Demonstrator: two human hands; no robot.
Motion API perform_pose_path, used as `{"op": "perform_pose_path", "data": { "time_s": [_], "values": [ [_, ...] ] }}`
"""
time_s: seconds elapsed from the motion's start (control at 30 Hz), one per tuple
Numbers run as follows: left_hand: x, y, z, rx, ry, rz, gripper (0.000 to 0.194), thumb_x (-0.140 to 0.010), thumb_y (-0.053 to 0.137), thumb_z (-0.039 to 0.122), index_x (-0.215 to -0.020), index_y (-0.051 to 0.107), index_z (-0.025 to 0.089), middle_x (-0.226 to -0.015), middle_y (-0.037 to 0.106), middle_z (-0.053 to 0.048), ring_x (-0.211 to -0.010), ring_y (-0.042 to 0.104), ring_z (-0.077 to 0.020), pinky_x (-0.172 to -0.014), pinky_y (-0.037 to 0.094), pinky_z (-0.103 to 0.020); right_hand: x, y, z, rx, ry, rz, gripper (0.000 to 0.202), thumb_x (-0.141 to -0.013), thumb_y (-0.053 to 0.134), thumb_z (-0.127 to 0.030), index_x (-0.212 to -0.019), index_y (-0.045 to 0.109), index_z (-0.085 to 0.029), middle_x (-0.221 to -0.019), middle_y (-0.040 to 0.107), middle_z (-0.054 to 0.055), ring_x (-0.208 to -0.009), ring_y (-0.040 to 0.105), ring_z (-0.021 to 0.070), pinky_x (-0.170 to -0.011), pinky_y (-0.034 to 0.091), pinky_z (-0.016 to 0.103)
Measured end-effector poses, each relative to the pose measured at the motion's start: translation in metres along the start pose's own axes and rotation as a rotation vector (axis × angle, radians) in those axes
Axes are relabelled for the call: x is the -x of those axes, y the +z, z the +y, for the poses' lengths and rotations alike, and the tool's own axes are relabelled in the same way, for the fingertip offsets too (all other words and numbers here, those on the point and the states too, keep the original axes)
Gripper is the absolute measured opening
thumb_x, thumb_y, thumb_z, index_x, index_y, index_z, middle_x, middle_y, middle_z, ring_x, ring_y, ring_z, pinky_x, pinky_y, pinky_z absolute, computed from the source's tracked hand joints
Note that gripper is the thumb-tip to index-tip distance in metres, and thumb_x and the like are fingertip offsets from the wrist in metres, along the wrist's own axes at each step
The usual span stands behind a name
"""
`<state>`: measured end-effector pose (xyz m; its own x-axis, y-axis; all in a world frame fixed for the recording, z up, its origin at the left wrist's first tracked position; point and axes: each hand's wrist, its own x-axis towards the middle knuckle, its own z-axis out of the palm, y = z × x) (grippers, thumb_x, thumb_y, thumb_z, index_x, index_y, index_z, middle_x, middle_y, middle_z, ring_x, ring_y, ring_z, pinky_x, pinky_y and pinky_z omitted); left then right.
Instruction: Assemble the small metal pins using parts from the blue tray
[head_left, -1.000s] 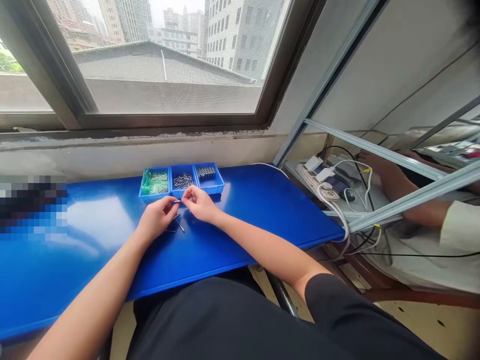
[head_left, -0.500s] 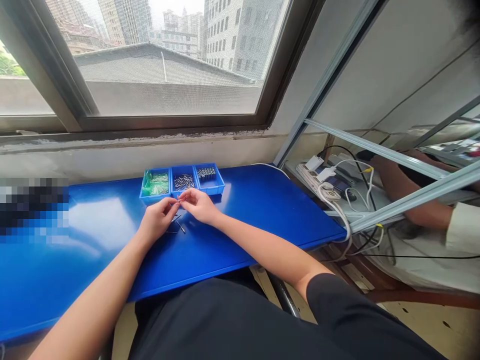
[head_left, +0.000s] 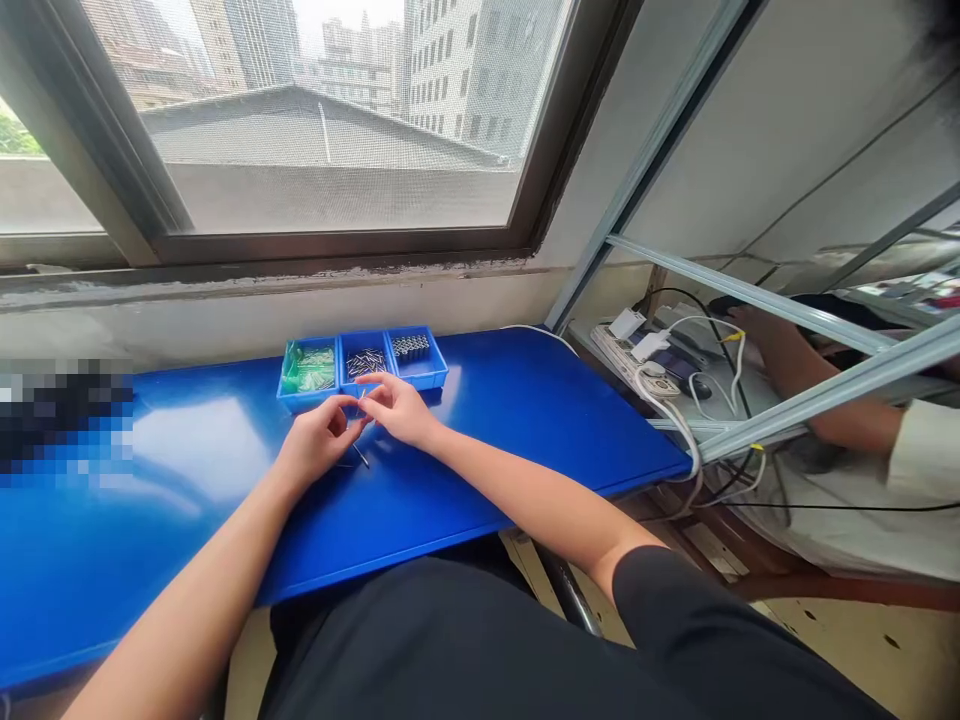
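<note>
My left hand [head_left: 319, 440] and my right hand [head_left: 399, 410] meet fingertip to fingertip above the blue table [head_left: 480, 465]. Both are closed in a pinch around a small slim piece [head_left: 363, 394], light in colour and mostly hidden by the fingers. Under the hands, a thin metal rod [head_left: 361, 457] lies on the tabletop, with another thin piece partly covered by my left hand. Just beyond my fingers stands a blue three-part bin [head_left: 420, 382]. Small clear pieces in green plastic [head_left: 309, 370] fill its left part, loose metal pins [head_left: 366, 362] the middle, and upright metal cylinders [head_left: 410, 347] the right.
A window [head_left: 337, 190] rises behind the table. To the right, a metal frame [head_left: 750, 292] stands beside a power strip [head_left: 637, 362] with white cables. Another person's arm [head_left: 817, 390] shows past the frame. A blurred dark area lies at the table's left end.
My left thumb and index finger have spread into a wider ring, with the thumb lower. My right fingers have shifted slightly, still meeting the left. The bin has stayed put.
</note>
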<state>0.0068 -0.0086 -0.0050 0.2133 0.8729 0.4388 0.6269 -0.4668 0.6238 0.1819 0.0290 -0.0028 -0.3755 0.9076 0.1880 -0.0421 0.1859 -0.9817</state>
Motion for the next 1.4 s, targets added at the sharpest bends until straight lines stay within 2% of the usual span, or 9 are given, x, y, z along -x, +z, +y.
{"op": "perform_pose_path", "data": {
  "time_s": [0.2,0.37,0.6,0.8,0.9,1.0,1.17,1.4],
  "values": [
    [-0.0006,-0.0025,0.0035,-0.007,-0.023,0.012,0.025,-0.089,0.058,0.04,-0.101,0.064,0.02,-0.059,0.052,0.006,-0.049,0.046,-0.0091,-0.052,0.039,-0.022,0.0,-0.0007,0.0005,0.044,-0.055,0.014,0.024,-0.083,0.064,-0.024,-0.106,0.063,-0.018,-0.079,0.068,0.001,-0.074,0.066,0.0142,-0.071,0.054,0.028],
    [-0.0006,-0.0038,0.0049,0.001,-0.035,0.046,0.023,-0.088,0.059,0.04,-0.098,0.065,0.019,-0.058,0.052,0.006,-0.049,0.045,-0.009,-0.052,0.039,-0.022,-0.0014,-0.0006,0.0027,0.031,-0.043,0.038,0.017,-0.081,0.066,-0.026,-0.095,0.061,-0.017,-0.086,0.068,0.002,-0.075,0.065,0.013,-0.074,0.054,0.028],
    [-0.0022,-0.0061,0.0031,-0.034,-0.038,0.072,0.025,-0.091,0.055,0.041,-0.094,0.066,0.019,-0.057,0.052,0.005,-0.049,0.044,-0.0095,-0.053,0.039,-0.023,-0.0007,-0.001,0.0012,0.072,-0.057,0.059,0.016,-0.083,0.065,-0.027,-0.094,0.063,-0.016,-0.086,0.069,0.003,-0.077,0.065,0.013,-0.077,0.053,0.029],
    [-0.0049,-0.0089,-0.001,-0.086,-0.028,0.092,0.033,-0.093,0.049,0.045,-0.091,0.068,0.017,-0.071,0.067,-0.001,-0.059,0.056,-0.0128,-0.062,0.045,-0.024,0.0006,-0.0022,-0.0042,0.182,-0.104,0.085,0.015,-0.082,0.068,-0.026,-0.092,0.069,-0.015,-0.089,0.072,0.005,-0.079,0.065,0.014,-0.078,0.053,0.03],
    [-0.0054,-0.0084,-0.0041,-0.086,-0.028,0.086,0.035,-0.094,0.047,0.045,-0.089,0.068,0.017,-0.077,0.07,-0.003,-0.065,0.06,-0.0144,-0.064,0.045,-0.025,0.0009,-0.0021,-0.0043,0.188,-0.11,0.081,0.015,-0.081,0.068,-0.024,-0.093,0.07,-0.015,-0.091,0.073,0.005,-0.08,0.066,0.0143,-0.079,0.054,0.03],
    [-0.005,-0.0076,-0.0046,-0.069,-0.043,0.087,0.035,-0.094,0.048,0.046,-0.09,0.067,0.017,-0.069,0.066,-0.001,-0.059,0.056,-0.0128,-0.059,0.043,-0.024,0.0006,-0.0021,-0.003,0.18,-0.108,0.095,0.016,-0.082,0.068,-0.026,-0.093,0.072,-0.016,-0.092,0.074,0.006,-0.082,0.068,0.0149,-0.079,0.054,0.03],
    [-0.0032,-0.0067,-0.0024,0.0,-0.064,0.126,0.029,-0.089,0.058,0.043,-0.103,0.065,0.018,-0.055,0.048,0.007,-0.047,0.042,-0.009,-0.052,0.037,-0.022,-0.0011,-0.0033,-0.0009,0.173,-0.104,0.13,0.017,-0.082,0.068,-0.028,-0.093,0.072,-0.015,-0.091,0.075,0.006,-0.08,0.068,0.0151,-0.077,0.055,0.03],
    [-0.0037,-0.0081,-0.0044,0.002,-0.051,0.139,0.025,-0.091,0.057,0.041,-0.097,0.066,0.019,-0.055,0.047,0.007,-0.048,0.041,-0.0085,-0.053,0.038,-0.021,-0.0013,-0.0027,-0.0013,0.177,-0.099,0.13,0.016,-0.081,0.069,-0.026,-0.092,0.072,-0.015,-0.088,0.074,0.005,-0.077,0.067,0.0146,-0.076,0.055,0.03]
  ]
}}
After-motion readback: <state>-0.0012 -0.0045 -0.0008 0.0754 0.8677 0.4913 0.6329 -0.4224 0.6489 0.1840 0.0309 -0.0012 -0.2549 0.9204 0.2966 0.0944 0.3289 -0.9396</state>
